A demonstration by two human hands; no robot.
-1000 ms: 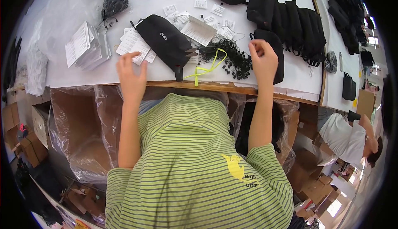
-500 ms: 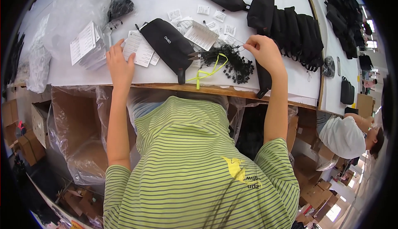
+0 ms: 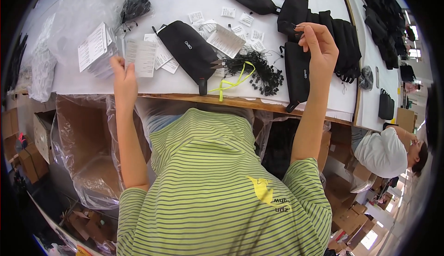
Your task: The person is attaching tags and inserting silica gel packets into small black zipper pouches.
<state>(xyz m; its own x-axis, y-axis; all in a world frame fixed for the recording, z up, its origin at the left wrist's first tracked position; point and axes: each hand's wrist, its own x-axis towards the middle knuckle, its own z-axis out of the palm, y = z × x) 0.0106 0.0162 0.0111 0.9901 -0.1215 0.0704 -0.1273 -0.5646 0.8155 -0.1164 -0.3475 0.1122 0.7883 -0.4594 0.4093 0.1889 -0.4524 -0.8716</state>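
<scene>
My left hand is closed, thumb and fingers pinching the edge of a white printed card. More such cards lie beside it, partly under a black zip pouch. Raised at the right, my right hand pinches a thin black string between thumb and fingertips. Below that hand lies another black pouch. A tangled bundle of black tag strings, with a yellow-green ribbon across it, sits near the table edge. Snips show their tips beside the bundle.
Small white packets are scattered behind the pouch. A row of black pouches fills the right side. A stack of cards and clear plastic bags lie left. A plastic-lined box stands below; a person is at right.
My left hand has moved left and closed, shifting a card out from the others. My right hand has risen up and right from the string bundle, drawing a string along.
</scene>
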